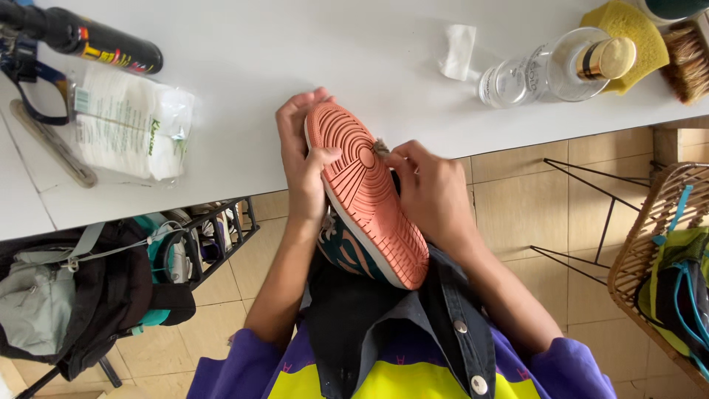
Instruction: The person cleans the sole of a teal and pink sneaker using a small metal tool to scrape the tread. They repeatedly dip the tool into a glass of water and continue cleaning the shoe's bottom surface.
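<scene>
My left hand point(303, 159) clamps the teal sneaker with salmon-pink ribbed rubber sole point(365, 192) sole-up; right hand point(432, 196) pinches a small grey wad point(381, 147) on the tread. Brace firmly, rub along grooves.

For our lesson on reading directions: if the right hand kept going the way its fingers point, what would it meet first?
The right hand points up-left, its fingertips already at the shoe sole, pressing a small brownish tuft to it. So the sole comes first.

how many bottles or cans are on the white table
2: a clear glass bottle with a gold cap lying on its side at the right, and a black spray can lying at the far left. More may sit outside the picture.
</scene>
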